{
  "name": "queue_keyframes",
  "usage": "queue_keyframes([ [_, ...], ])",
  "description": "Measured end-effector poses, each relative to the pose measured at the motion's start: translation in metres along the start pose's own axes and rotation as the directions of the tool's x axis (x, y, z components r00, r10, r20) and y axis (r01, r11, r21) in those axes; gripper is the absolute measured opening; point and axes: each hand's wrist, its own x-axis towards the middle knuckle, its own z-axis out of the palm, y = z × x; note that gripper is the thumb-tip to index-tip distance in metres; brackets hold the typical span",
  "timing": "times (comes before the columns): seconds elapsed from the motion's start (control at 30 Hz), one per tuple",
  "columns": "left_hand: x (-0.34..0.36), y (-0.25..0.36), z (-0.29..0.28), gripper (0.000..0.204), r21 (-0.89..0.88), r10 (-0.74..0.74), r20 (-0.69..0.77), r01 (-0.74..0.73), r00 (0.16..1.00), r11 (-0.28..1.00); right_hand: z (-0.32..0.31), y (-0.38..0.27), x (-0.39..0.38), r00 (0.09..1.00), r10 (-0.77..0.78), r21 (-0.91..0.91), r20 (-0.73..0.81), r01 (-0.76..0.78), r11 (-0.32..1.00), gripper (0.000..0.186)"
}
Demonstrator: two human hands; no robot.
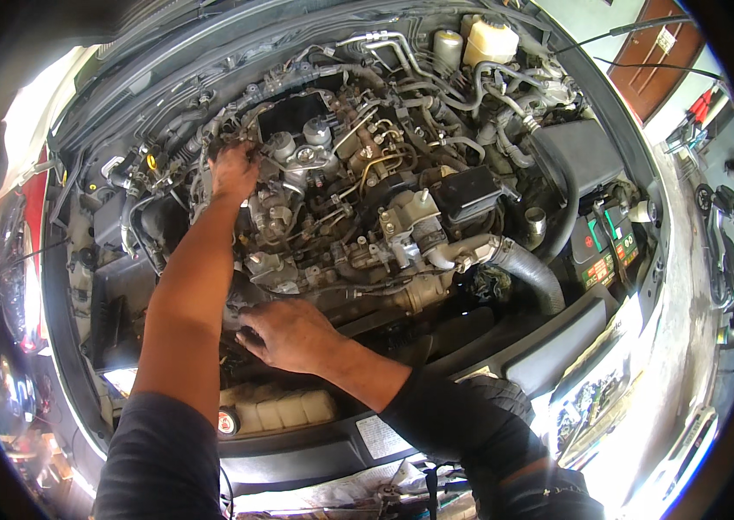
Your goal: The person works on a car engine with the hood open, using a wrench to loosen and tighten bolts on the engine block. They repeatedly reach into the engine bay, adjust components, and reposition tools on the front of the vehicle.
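Observation:
A dirty car engine (341, 199) with pipes, hoses and metal housings fills the bay in front of me. My left hand (235, 169) reaches far in, to the engine's left rear side beside a round metal housing (306, 160). Its fingertips go down among hoses and dark parts, so their grip is hidden. Nearer to me, my right hand (287, 334) is closed at the front left of the engine, its dirt-blackened fingers curled inward. Whatever those fingers may hold does not show. Below that hand lies a yellowed plastic reservoir (284, 410) with a round cap.
A battery (605, 243) with a green and red label sits at the right. A grey ribbed hose (533, 273) bends down at the engine's front right. At the back right stands a yellowed fluid tank (490, 42). Sheets cover the front edge (332, 494).

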Motion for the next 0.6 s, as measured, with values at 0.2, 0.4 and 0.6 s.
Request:
queue_keyframes([
  [0.2, 0.006, 0.009, -0.002, 0.046, 0.045, -0.068, 0.058, 0.065, 0.996, 0.997, 0.001, 0.002, 0.0, 1.0, -0.005, 0.003, 0.022, 0.005, 1.0, 0.017],
  [0.4, -0.004, 0.006, -0.005, 0.042, 0.005, 0.028, -0.03, -0.028, 0.999, 1.0, 0.0, 0.001, 0.0, 1.0, 0.027, 0.015, 0.003, -0.027, 1.0, 0.024],
  [0.6, 0.0, 0.014, -0.009, 0.046, 0.078, -0.04, 0.038, 0.037, 0.998, 0.996, 0.001, 0.001, 0.0, 1.0, 0.019, -0.007, 0.008, -0.019, 1.0, 0.023],
])
